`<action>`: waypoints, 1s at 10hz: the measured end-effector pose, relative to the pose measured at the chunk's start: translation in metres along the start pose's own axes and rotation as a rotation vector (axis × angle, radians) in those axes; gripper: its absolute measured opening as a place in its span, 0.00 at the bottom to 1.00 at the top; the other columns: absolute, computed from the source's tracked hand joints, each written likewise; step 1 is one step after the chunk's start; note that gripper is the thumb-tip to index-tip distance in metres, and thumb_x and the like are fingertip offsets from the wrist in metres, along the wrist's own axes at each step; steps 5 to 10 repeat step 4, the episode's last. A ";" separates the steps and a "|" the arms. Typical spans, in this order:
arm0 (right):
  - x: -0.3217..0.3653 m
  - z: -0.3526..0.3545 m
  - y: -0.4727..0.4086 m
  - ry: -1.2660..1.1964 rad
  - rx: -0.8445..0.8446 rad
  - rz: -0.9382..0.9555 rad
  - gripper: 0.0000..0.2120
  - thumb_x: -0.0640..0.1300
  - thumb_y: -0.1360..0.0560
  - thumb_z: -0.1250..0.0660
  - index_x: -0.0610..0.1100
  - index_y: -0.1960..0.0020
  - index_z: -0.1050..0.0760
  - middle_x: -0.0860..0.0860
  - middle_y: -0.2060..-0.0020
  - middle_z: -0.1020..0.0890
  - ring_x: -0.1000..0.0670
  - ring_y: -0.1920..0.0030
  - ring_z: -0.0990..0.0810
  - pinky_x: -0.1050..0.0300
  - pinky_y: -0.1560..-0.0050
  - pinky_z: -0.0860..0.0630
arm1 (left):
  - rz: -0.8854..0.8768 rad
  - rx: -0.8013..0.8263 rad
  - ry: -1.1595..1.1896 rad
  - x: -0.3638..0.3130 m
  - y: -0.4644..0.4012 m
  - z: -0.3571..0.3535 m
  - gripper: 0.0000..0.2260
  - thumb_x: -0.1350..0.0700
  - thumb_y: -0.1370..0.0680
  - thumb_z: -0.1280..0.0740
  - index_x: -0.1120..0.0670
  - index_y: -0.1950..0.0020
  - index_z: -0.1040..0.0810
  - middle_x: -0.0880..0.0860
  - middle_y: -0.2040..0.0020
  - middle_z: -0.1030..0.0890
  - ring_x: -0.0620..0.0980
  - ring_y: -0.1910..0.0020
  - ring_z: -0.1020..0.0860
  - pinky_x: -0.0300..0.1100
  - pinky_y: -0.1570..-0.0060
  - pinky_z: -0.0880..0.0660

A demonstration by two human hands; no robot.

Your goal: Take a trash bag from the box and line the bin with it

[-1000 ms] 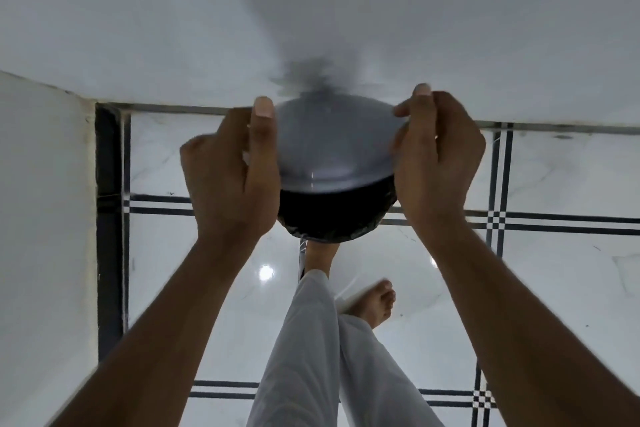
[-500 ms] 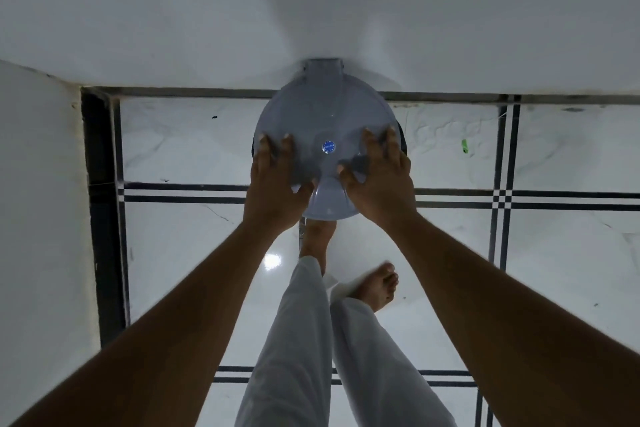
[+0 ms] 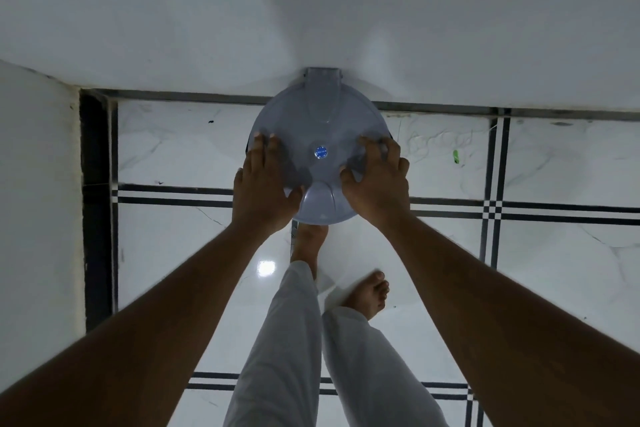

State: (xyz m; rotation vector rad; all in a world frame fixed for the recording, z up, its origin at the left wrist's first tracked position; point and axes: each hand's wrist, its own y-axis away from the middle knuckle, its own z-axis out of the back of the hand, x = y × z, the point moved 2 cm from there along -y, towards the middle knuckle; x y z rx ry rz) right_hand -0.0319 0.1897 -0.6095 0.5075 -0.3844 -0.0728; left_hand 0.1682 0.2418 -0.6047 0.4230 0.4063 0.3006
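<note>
Head view: since a second ago the lid (image 3: pixel 320 135) has come down shut on the bin (image 3: pixel 388 139), against the wall (image 3: pixel 311 10). Left hand (image 3: pixel 265 189) and right hand (image 3: pixel 375 182) press flat on it, fingers (image 3: pixel 258 146) spread, grasping nothing. Bare foot (image 3: pixel 308 243) at bin's base.

A glossy white marble-look floor (image 3: pixel 180 246) with black double stripes carries the grey lidded bin (image 3: pixel 318 121) against the wall, two bare feet (image 3: pixel 369 295), and a small green scrap (image 3: pixel 456 156).
</note>
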 end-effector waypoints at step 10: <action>0.005 0.119 0.056 -0.543 0.083 -0.145 0.24 0.65 0.17 0.31 0.49 0.31 0.19 0.51 0.37 0.14 0.47 0.39 0.15 0.52 0.34 0.20 | -0.126 -0.056 0.493 -0.077 0.027 0.071 0.35 0.31 0.23 0.29 0.53 0.24 0.25 0.48 0.32 0.18 0.50 0.34 0.20 0.56 0.29 0.22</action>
